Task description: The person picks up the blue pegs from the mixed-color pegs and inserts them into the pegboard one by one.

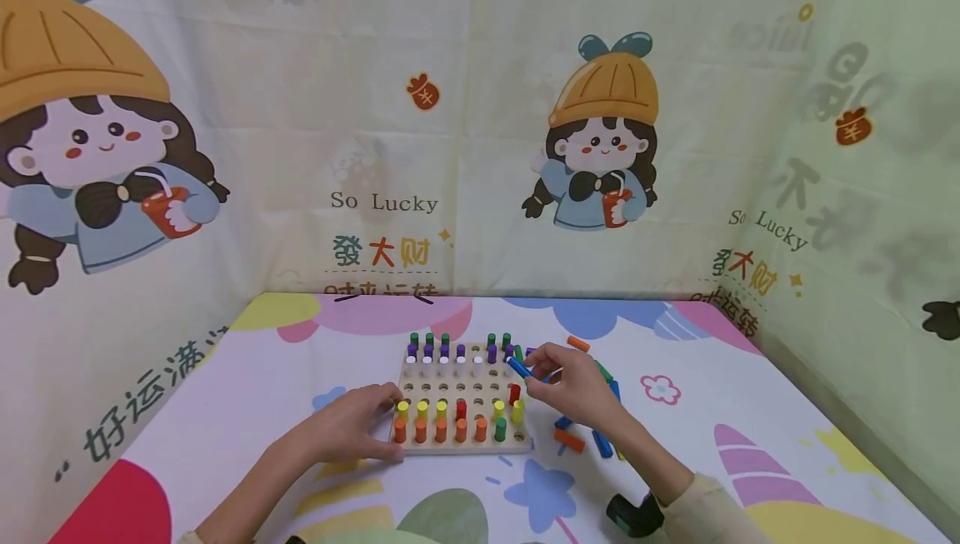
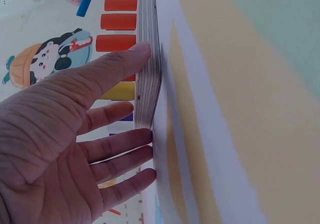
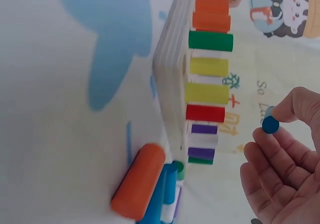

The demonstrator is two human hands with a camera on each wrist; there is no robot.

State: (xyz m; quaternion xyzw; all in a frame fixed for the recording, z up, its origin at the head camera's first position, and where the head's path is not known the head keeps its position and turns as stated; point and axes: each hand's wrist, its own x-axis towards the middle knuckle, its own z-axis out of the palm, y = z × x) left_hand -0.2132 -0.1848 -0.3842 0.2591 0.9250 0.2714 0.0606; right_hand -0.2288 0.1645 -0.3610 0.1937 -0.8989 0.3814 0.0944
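Note:
A wooden pegboard [image 1: 465,448] stands on the table with rows of upright colored pegs. Orange pegs [image 1: 441,430] and one green peg [image 1: 500,430] fill most of its front row; yellow and red ones come behind, then bare holes, then white, purple and green pegs. My left hand [image 1: 352,426] rests against the board's left side, thumb at the front corner and fingers fairly straight in the left wrist view. Between thumb and forefinger my right hand [image 1: 573,386] pinches a blue peg [image 3: 270,124], held tilted above the board's right edge. The other right fingers are loosely bent.
Loose pegs in several colors lie right of the board, among them an orange peg [image 1: 569,441] and a blue peg [image 1: 602,444]. A dark object [image 1: 633,516] sits by the right sleeve. Printed cloth walls [image 1: 480,152] enclose the table at the back and sides.

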